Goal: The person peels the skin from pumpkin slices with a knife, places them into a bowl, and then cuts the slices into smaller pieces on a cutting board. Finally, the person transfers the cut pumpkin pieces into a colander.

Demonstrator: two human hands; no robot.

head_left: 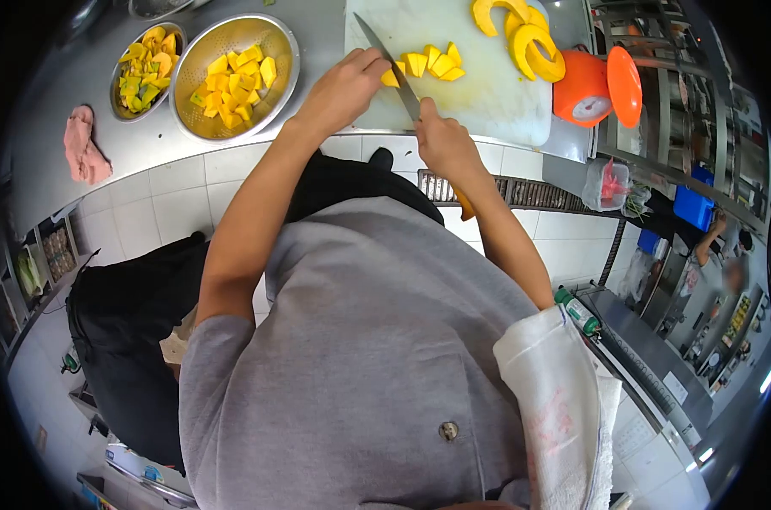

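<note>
My right hand point(441, 140) is closed round the handle of a large knife point(394, 64), its blade slanting up and left over the white cutting board point(487, 115). Beside the blade, my left hand point(347, 85) has its fingers bent together at the board's left edge; what they hold, if anything, is hidden. Yellow pumpkin chunks point(441, 64) lie in a row just right of the blade, one piece close to my left fingertips. Curved pumpkin slices point(534, 51) rest at the board's upper right. A perforated metal bowl point(184, 85) at left holds cut yellow cubes point(232, 85).
A smaller bowl point(116, 98) with peel and scraps stands further left, near a pink cloth point(85, 144). An orange scale point(579, 85) sits right of the board. A bin point(606, 185) is below it. Another person point(708, 242) is at the far right.
</note>
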